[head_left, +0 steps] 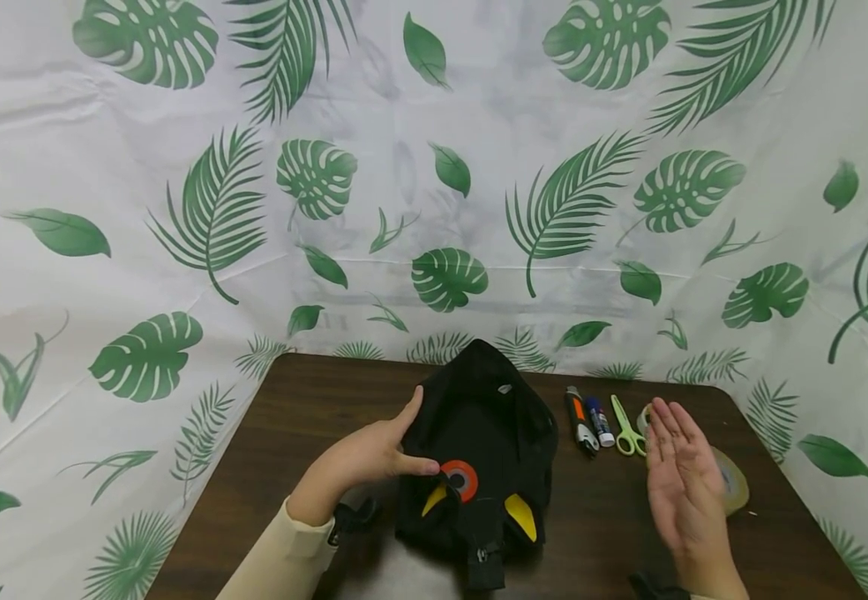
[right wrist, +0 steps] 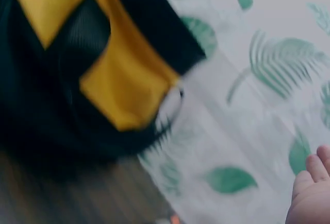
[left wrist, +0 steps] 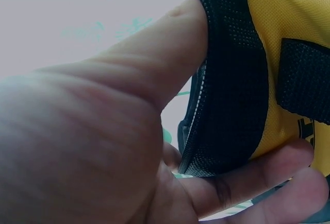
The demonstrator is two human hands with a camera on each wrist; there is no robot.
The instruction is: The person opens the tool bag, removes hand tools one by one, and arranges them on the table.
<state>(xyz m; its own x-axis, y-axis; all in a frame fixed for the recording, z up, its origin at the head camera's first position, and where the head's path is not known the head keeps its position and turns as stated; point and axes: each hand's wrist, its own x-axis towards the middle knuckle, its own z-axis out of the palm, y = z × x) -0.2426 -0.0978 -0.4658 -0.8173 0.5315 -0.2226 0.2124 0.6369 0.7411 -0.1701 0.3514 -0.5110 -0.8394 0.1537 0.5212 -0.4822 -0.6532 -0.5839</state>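
Note:
A black and yellow fabric bag [head_left: 482, 417] stands on the table, its dark mouth turned toward me in the head view. My left hand [head_left: 370, 454] grips the bag's left rim. In the left wrist view the thumb lies on the rim of the bag [left wrist: 232, 80] and the fingers are against its yellow outer side. A red-orange ring with a dark centre [head_left: 470, 477], like a roll of tape, shows at the bag's mouth near the left thumb. To the right of the bag, my right hand [head_left: 680, 483] is held palm up with straight fingers, holding nothing.
Right of the bag lie an orange and black utility knife [head_left: 578, 417], a glue stick [head_left: 599, 423] and light green scissors [head_left: 626, 433]. A small tape roll [head_left: 644, 417] and a larger tape roll [head_left: 736, 487] are partly behind my right hand. A leaf-print cloth [head_left: 374, 275] hangs behind the brown table [head_left: 314, 392].

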